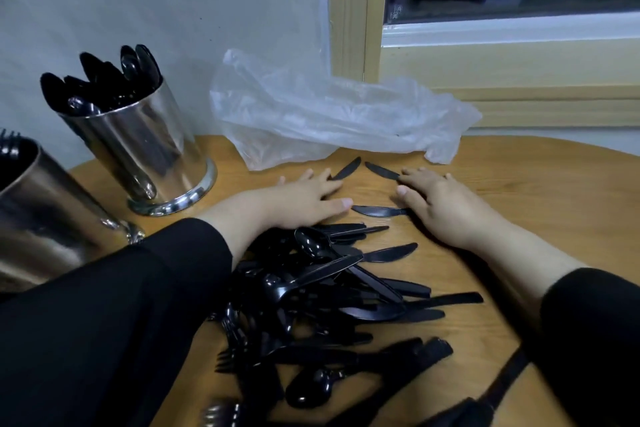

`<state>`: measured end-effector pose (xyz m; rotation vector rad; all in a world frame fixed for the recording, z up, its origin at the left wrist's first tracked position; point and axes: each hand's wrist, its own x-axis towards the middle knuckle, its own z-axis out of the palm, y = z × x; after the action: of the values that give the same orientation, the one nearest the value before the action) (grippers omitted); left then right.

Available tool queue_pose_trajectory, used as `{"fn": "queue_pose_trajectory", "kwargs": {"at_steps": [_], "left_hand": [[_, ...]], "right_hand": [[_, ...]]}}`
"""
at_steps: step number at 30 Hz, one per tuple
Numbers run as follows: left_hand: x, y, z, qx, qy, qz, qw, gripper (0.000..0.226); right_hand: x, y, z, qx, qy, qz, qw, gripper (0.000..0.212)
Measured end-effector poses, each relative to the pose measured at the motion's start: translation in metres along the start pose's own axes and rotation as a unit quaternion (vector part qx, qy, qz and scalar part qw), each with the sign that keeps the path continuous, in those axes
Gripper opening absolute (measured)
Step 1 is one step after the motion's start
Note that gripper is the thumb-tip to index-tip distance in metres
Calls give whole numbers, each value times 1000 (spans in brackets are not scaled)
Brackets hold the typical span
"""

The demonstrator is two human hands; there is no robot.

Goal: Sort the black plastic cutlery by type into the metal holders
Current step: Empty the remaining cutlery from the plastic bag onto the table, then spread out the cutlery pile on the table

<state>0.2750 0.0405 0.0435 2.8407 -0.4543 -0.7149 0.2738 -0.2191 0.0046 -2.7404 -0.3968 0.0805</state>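
A heap of black plastic cutlery (329,291), knives, forks and spoons mixed, lies on the round wooden table (502,184). My left hand (304,198) lies flat on the table with straight fingers, covering the handle of one black knife (348,168). My right hand (436,198) lies flat too, over the handles of a second knife (381,170) and a third knife (375,210). A shiny metal holder (149,152) at the back left is full of black spoons. Another metal holder (38,204) at the left edge shows fork tips.
A crumpled clear plastic bag (322,114) lies at the back of the table against the wall. A wooden window frame (450,87) runs behind it. My black sleeves cover the near left and right of the table.
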Motion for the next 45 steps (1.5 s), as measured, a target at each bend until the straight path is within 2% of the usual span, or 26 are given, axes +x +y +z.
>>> {"fn": "queue_pose_trajectory", "kwargs": {"at_steps": [5,7,9,12,14,17,20,22,29,32,35,37,41,43,45], "left_hand": [[-34,18,12,-30,-43,71,996,62],[-53,22,14,-96,-18,96,991,54],[-76,23,15,-146,55,109,982,48],[-115,7,31,-206,228,57,950,44],[-143,-10,59,-206,299,23,932,59],[-168,-24,100,-121,266,-19,956,87],[-167,-11,115,-81,219,-25,972,85],[-162,9,118,-72,219,-14,973,78],[-166,65,146,-96,240,9,966,65],[-172,69,149,-169,284,18,944,62],[-176,60,147,-243,394,7,887,51],[-174,48,138,-213,443,-8,871,48],[-153,26,91,-68,462,-44,883,53],[-133,13,64,15,430,-58,901,57],[-109,-3,43,43,355,-78,931,60]], "right_hand": [[-45,-18,-13,24,-96,-65,993,63],[-66,-27,-20,29,-117,-71,990,59],[-88,-35,-26,37,-121,-59,990,53],[-129,-41,-29,60,-57,-56,995,64],[-163,-39,-20,58,-5,-46,997,70],[-210,-45,1,46,1,-18,999,96],[-232,-61,19,18,0,-6,1000,106],[-236,-68,26,-15,27,-8,999,105],[-236,-68,30,51,144,34,988,74],[-231,-67,30,57,150,23,987,75],[-227,-65,31,45,154,-7,987,73],[-221,-64,33,40,159,-35,986,70],[-195,-67,32,15,147,-89,985,72],[-179,-70,32,3,125,-97,987,72],[-165,-71,33,1,99,-95,991,75]]}}
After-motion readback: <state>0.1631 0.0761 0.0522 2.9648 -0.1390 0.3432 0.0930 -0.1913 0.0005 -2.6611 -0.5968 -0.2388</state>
